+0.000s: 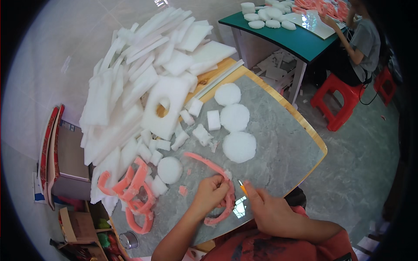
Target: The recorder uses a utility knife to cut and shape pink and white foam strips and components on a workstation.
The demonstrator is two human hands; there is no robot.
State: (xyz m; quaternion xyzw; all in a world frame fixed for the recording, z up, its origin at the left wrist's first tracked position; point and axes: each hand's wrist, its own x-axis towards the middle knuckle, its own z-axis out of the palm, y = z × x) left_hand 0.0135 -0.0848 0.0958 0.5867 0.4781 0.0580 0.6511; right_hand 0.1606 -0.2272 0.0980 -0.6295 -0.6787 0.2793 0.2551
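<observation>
My left hand (211, 193) is closed around a curved pink foam strip (210, 163), one end of which runs up and to the left across the grey tabletop while the other curls below the fist. A small white tuft sits on the strip just above my fingers. In my right hand (270, 213) is a slim yellow-orange tool (242, 188) with a pointed metal tip, aimed toward the strip but apart from it. Whether it is a knife or a pen I cannot tell. Pink crumbs (183, 190) lie left of my left hand.
White foam sheets (143, 74) are heaped at the far left, with white discs (239, 147) and offcuts nearby. Looped pink strips (141, 191) and a metal tin (128, 240) lie nearer. Beyond the wood-edged table (300, 143), a person sits on a red stool (335, 100) at a green table (300, 43).
</observation>
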